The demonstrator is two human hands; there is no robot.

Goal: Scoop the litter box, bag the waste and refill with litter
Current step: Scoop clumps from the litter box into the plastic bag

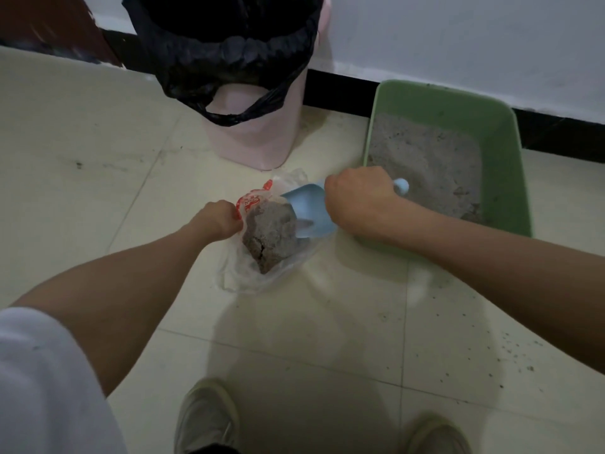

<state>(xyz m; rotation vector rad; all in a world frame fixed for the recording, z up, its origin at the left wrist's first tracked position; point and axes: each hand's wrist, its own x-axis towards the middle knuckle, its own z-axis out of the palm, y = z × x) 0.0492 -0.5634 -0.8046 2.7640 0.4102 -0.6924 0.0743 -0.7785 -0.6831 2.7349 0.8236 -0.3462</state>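
A green litter box (510, 178) sits on the floor by the wall at the right, partly filled with grey litter (429, 172). Left of it lies a clear plastic bag (248, 276) with red print, holding a heap of grey-brown used litter (271, 234). My left hand (219, 221) grips the bag's left edge and holds it up. My right hand (360, 198) grips the handle of a light blue scoop (307, 211), whose mouth is tipped down into the bag's opening against the heap.
A pink bin (255, 139) lined with a black bag (226, 50) stands behind the clear bag by the wall. Litter grains are scattered on the tiled floor (510, 352) at the right. My two shoes show at the bottom edge.
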